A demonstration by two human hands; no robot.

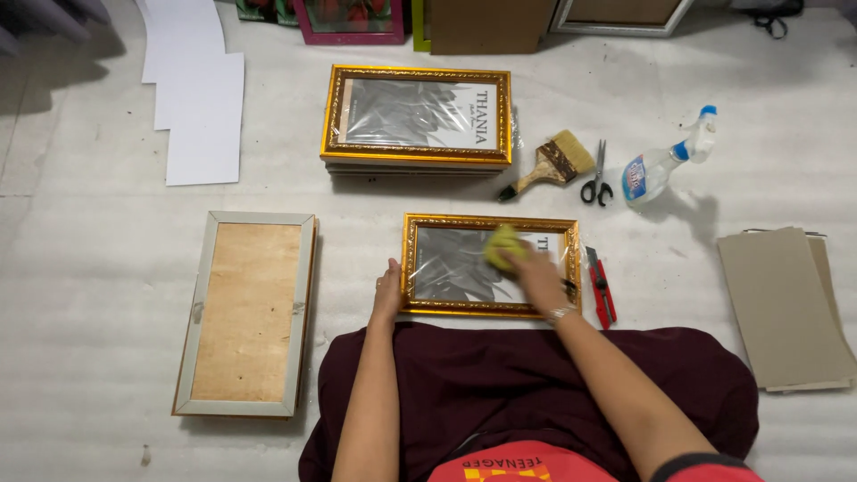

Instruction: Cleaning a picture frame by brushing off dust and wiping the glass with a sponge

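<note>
The small gold ornate picture frame lies flat on the white padded floor covering, just in front of the person's lap. The left hand rests flat against its left edge, fingers together, likely to steady it. The right hand presses a soft yellow cloth on the glossy glass. A red utility knife lies just right.

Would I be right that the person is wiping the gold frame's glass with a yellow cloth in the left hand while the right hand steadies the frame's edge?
Not quite: the head view shows the hands swapped. The right hand presses the yellow cloth on the gold frame, and the left hand steadies its edge.
</note>
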